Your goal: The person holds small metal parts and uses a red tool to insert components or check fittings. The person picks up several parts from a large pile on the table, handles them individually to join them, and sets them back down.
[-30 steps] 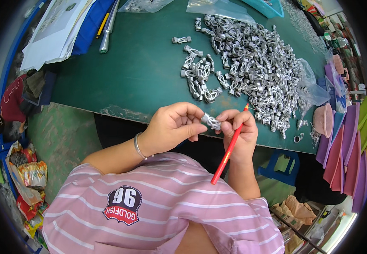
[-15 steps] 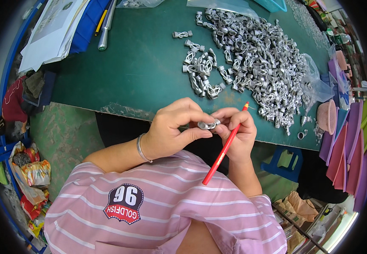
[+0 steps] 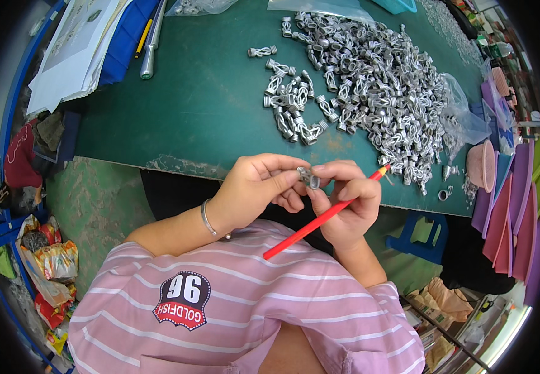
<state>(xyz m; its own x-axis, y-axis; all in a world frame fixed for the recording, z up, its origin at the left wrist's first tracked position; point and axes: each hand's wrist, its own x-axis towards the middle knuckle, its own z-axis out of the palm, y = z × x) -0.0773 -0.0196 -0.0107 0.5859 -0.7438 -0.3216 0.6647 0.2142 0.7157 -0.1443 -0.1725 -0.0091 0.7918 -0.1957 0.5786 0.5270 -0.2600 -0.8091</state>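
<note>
white papers point(image 3: 71, 53), upper left | yellow stick point(image 3: 144, 38) beside silver rod point(image 3: 149, 57) | blue stool point(image 3: 414, 249) | pink basket point(image 3: 482, 167), right

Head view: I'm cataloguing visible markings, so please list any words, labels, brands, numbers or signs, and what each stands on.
Striped pink shirt: black and red badge with legible lettering and a number, upside down here; I won't copy them out.
White papers: print too small and blurred to read.
Colourful packages: too small to read.
Red pencil: no writing discernible.

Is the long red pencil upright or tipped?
Tipped: the long red pencil slants across the right hand, its tip toward the green table, its other end near the pink striped shirt.
</note>
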